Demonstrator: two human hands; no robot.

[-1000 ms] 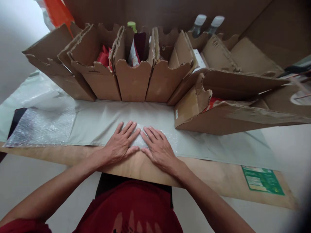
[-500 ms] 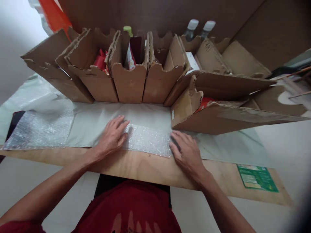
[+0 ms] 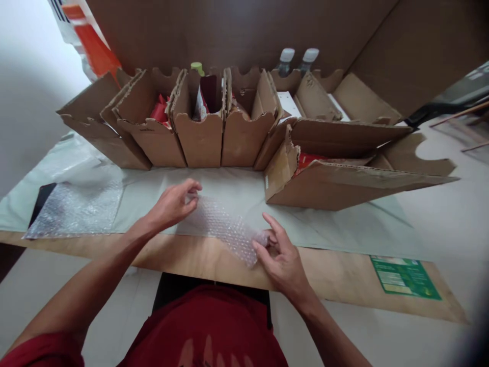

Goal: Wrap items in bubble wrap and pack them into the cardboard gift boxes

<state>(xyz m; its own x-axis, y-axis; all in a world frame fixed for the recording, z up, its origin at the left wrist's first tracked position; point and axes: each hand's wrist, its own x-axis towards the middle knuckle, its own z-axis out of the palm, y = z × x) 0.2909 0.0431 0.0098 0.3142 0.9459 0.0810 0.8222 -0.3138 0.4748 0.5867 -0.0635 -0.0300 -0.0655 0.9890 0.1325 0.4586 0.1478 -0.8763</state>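
A small strip of clear bubble wrap (image 3: pixel 225 224) stretches slantwise between my two hands, over the front of the cloth-covered table. My left hand (image 3: pixel 173 205) is at its far left end, with fingers curled and the thumb below, the wrap's edge between them. At the near right end, my right hand (image 3: pixel 281 257) pinches the strip between thumb and curled fingers, while the index finger points up and away. A larger bubble wrap sheet (image 3: pixel 82 206) lies flat at the left, partly over a dark flat object (image 3: pixel 41 201).
Cardboard bins (image 3: pixel 202 142) stand in a row behind my hands, holding packets and boxes. Another bin (image 3: pixel 344 186) lies crosswise at the right. Two white-capped bottles (image 3: pixel 286 63) rise behind the row. A green printed sheet (image 3: pixel 407 278) lies on the wooden edge (image 3: pixel 336 275).
Both hands lay spread at the ends of the flat strip. Now their fingers are curled on its ends, and the strip is slanted, its right end lower and nearer me. The view has shifted slightly.
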